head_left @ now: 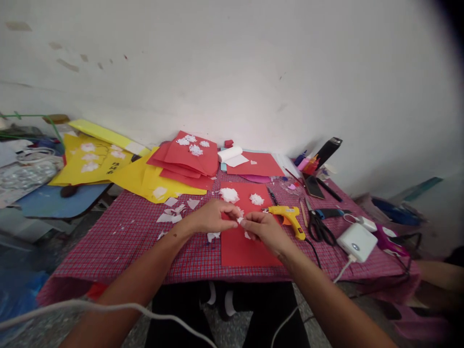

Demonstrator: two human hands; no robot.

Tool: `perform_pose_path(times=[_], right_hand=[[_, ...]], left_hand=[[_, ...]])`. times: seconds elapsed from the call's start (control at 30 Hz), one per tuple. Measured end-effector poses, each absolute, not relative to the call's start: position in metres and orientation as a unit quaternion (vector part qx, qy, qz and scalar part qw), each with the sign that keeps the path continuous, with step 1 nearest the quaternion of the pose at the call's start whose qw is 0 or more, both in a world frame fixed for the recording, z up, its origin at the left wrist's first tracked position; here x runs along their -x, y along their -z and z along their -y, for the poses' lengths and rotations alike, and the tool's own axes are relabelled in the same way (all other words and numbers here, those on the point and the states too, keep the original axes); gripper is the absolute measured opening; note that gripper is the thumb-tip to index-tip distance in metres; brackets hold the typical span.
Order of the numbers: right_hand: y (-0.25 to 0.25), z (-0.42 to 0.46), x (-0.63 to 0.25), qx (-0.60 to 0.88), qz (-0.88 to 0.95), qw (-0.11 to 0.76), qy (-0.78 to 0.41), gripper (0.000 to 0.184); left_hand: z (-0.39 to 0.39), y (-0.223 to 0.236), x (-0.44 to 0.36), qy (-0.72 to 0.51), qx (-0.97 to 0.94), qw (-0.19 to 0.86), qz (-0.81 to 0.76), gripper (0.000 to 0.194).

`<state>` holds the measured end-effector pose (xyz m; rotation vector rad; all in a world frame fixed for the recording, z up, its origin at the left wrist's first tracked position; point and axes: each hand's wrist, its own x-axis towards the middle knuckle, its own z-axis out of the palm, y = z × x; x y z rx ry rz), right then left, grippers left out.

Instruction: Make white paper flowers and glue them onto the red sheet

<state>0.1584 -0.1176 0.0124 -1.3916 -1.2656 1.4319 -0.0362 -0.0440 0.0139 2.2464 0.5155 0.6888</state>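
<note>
My left hand (213,216) and my right hand (261,228) meet over a red paper sheet (242,249) on the checked tablecloth (126,237). Both pinch a small white paper piece (239,219) between their fingertips. Two white crumpled paper flowers (229,195) lie on the sheet's far end. A yellow glue gun (290,216) rests just right of my right hand.
Black scissors (319,226) and a white power adapter (357,241) lie at the right. Red paper sheets (188,157) with white flowers and yellow sheets (145,179) are stacked at the back left. A white roll (229,154), pens and a dark bottle (327,151) stand near the wall. White scraps (172,212) litter the cloth.
</note>
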Motion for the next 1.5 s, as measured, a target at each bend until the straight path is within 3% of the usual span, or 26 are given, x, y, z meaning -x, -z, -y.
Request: perform_pose_path(times=[0.47,0.87,0.97,1.1,1.27,1.5], right_hand=[[-0.0137,0.1211,-0.1531,0.537,0.497,0.423,-0.535,0.024],[-0.0131,0.1197,-0.1532,0.573,0.515,0.397,-0.499,0.020],[-0.0107,0.1208,-0.1553,0.542,0.504,0.429,-0.518,0.020],[-0.0089,0.1237,-0.1566,0.488,0.480,0.478,-0.550,0.032],[-0.0102,0.1252,-0.1553,0.474,0.447,0.484,-0.584,0.026],[-0.0073,0.1233,-0.1526,0.491,0.472,0.497,-0.537,0.020]], left_hand=[[0.0439,-0.0108,0.0349,-0.293,-0.866,0.351,-0.201,0.010],[0.0470,-0.0161,0.0331,-0.302,-0.865,0.352,-0.190,0.011],[0.0468,-0.0163,0.0336,-0.307,-0.857,0.364,-0.196,0.011],[0.0474,-0.0167,0.0338,-0.307,-0.849,0.378,-0.207,0.012],[0.0485,-0.0175,0.0331,-0.307,-0.848,0.374,-0.216,0.014],[0.0476,-0.0160,0.0334,-0.305,-0.858,0.359,-0.204,0.012]])
